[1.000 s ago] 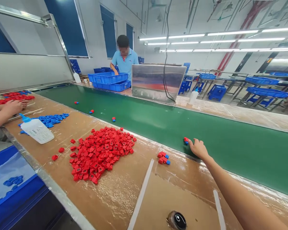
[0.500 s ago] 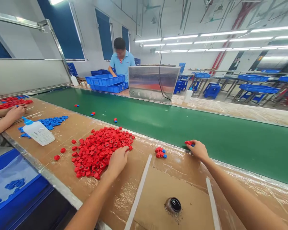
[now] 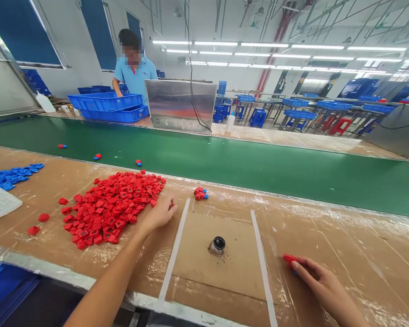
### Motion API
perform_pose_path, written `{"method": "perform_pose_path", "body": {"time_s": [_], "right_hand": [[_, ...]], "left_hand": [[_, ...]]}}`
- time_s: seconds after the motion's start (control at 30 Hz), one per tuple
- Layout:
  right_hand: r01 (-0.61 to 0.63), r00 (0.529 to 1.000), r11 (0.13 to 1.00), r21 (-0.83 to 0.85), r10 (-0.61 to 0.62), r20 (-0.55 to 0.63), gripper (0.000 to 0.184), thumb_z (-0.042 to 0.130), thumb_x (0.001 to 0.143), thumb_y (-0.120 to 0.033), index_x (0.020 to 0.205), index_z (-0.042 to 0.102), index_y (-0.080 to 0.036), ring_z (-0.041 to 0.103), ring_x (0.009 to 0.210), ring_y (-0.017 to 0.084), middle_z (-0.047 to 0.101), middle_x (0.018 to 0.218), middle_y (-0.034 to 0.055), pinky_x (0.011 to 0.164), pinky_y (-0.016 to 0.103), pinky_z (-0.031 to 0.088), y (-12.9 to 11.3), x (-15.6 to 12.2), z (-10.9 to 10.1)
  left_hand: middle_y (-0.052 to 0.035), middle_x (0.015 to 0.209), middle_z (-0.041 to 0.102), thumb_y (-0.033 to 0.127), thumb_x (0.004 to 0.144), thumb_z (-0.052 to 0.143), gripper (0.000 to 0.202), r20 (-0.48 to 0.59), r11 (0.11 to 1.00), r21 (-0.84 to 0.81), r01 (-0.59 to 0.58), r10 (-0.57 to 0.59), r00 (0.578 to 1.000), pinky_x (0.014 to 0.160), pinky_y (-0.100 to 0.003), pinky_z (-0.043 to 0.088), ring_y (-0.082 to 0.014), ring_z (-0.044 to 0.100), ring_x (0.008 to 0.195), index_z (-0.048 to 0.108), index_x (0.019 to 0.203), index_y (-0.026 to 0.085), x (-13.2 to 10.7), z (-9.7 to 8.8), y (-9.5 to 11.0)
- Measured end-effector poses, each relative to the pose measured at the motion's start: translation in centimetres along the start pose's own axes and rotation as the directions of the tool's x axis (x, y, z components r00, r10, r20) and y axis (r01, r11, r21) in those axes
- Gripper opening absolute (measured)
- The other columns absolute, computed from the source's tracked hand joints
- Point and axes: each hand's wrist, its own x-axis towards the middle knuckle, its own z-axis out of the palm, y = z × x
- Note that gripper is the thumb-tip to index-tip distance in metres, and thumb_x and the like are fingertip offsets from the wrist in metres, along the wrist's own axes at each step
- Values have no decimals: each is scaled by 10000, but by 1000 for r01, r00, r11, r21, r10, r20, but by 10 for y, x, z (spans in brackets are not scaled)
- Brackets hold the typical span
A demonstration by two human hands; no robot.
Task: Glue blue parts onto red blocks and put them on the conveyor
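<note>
My right hand (image 3: 322,281) is over the brown work surface at the right, its thumb and fingers closed on a small red-and-blue plastic piece (image 3: 289,259). A little blue shows under the red part. My left hand (image 3: 162,212) hovers by the right edge of a heap of small red plastic pieces (image 3: 114,204). Its fingers are loosely bent with a gap at the thumb, and nothing shows between them. Between my hands, a dark round fixture (image 3: 219,244) sticks up through a cardboard sheet (image 3: 197,268). Beyond it lies a small cluster of red-and-blue pieces (image 3: 201,194).
A green conveyor belt (image 3: 259,168) crosses behind the work surface, carrying several red-and-blue pieces (image 3: 97,156). At the left are blue pieces (image 3: 13,175) and a white bottle (image 3: 2,200). Across the belt, a person (image 3: 134,68) reaches into blue crates (image 3: 105,102).
My right hand has come back from the belt's edge to the near right, still holding the red-and-blue piece. My left hand has drawn slightly off the heap. The view has swung right.
</note>
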Motion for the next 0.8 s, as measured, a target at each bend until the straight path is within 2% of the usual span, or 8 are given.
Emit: {"method": "perform_pose_path", "body": {"time_s": [0.07,0.17,0.27,0.33,0.5,0.63,0.7,0.8], "right_hand": [[-9,997,1000,11,10,-71,520,599,707,-658,933,746,-213,689,914,299,749,964,84,766,335,552,8,-11,4],[-11,984,1000,-21,7,-180,528,582,727,-658,950,708,-196,688,800,271,742,896,80,705,341,547,15,-20,16],[26,967,997,-67,-42,-252,504,573,768,-634,979,677,-189,669,758,249,726,888,74,682,340,530,19,-25,25],[56,960,995,-86,-77,-269,487,565,793,-616,1004,668,-189,662,769,243,718,918,74,704,346,524,22,-27,28],[129,959,971,-202,-173,-222,430,533,852,-568,1036,669,-203,648,838,247,696,982,80,785,381,506,21,-25,24],[144,966,957,-250,-192,-176,439,533,848,-570,1016,695,-199,639,911,279,688,996,99,828,423,493,7,-21,18],[91,987,985,-149,-110,-118,449,564,827,-582,1002,709,-195,650,926,290,705,988,105,841,428,502,-2,-19,14],[-37,999,993,109,39,-16,467,628,807,-583,1045,711,-189,654,1005,297,719,1052,116,883,416,515,-17,-19,8]], "left_hand": [[-23,831,649,300,949,403,240,14,994,-104,-37,39,999,652,-268,505,-154,636,686,497,1131,174,-18,10,0],[-41,926,662,369,951,412,384,10,947,-313,-75,82,997,664,-257,517,-139,637,707,443,1282,176,-44,28,5],[-60,954,677,384,888,559,384,-16,810,-581,-76,82,997,741,-270,515,-149,627,768,601,1193,156,-65,45,11],[-67,964,701,361,820,664,365,9,724,-690,-15,30,1000,781,-274,508,-160,627,811,679,1117,148,-75,54,13],[-77,1019,744,332,718,781,426,104,584,-797,155,-120,987,879,-288,493,-188,646,927,726,1107,166,-94,66,16],[-87,1021,744,401,756,751,376,84,555,-817,155,-152,985,876,-291,501,-194,651,939,738,1050,166,-99,66,25],[-80,978,743,405,748,758,362,73,557,-819,140,-141,987,841,-283,512,-188,655,898,730,1016,164,-100,68,29],[-71,967,739,392,713,787,439,91,532,-834,147,-130,987,838,-286,517,-186,659,886,689,1078,169,-104,77,34]]}}
